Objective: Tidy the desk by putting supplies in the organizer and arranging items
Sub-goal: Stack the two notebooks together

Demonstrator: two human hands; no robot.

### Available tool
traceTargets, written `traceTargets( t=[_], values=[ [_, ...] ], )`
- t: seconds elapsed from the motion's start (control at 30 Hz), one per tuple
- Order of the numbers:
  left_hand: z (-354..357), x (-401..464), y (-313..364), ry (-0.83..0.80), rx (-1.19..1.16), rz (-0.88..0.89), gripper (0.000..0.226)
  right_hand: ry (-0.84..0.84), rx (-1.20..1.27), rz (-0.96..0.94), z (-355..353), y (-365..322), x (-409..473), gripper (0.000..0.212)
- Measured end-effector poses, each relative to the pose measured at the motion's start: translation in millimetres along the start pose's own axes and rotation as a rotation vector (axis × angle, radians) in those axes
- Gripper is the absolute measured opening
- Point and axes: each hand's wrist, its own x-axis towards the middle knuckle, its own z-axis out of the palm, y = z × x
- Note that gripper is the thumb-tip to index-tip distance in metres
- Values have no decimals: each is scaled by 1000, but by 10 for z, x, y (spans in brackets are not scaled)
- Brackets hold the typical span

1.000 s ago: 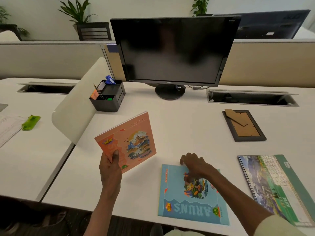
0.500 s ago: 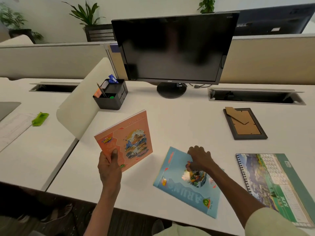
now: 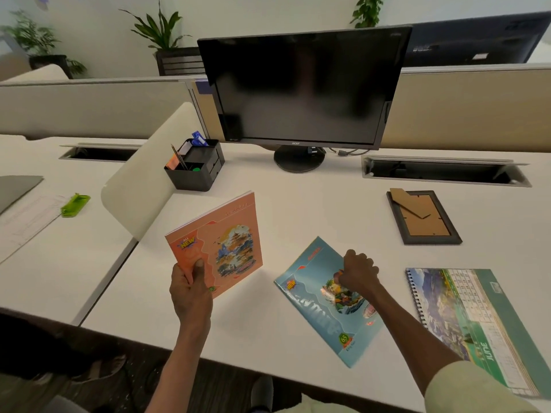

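My left hand (image 3: 190, 289) grips the lower corner of an orange notebook (image 3: 220, 244) and holds it tilted above the white desk (image 3: 298, 210). My right hand (image 3: 357, 271) is closed on the upper right edge of a blue notebook (image 3: 322, 299), which lies skewed on the desk near the front. A black desk organizer (image 3: 193, 165) with a pencil, a blue item and a green cap stands at the back left, beside the monitor. A spiral calendar (image 3: 477, 320) lies at the right, and a dark picture frame (image 3: 423, 217) lies face down behind it.
A black monitor (image 3: 304, 87) on a round stand fills the back centre. A cable slot (image 3: 444, 171) is cut into the desk at the back right. A rounded beige divider (image 3: 143, 174) separates the neighbouring desk, where a green stapler (image 3: 74, 204) and papers lie.
My right hand has turned the blue notebook from square to diagonal and shifted it slightly right. The orange notebook stays held up in my left hand.
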Motion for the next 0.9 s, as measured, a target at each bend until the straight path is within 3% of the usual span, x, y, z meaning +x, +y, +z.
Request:
traceTargets(
  t=[0.9],
  values=[
    [193, 541, -40, -88, 25, -26, 16, -67, 159, 142, -131, 254, 329, 59]
  ],
)
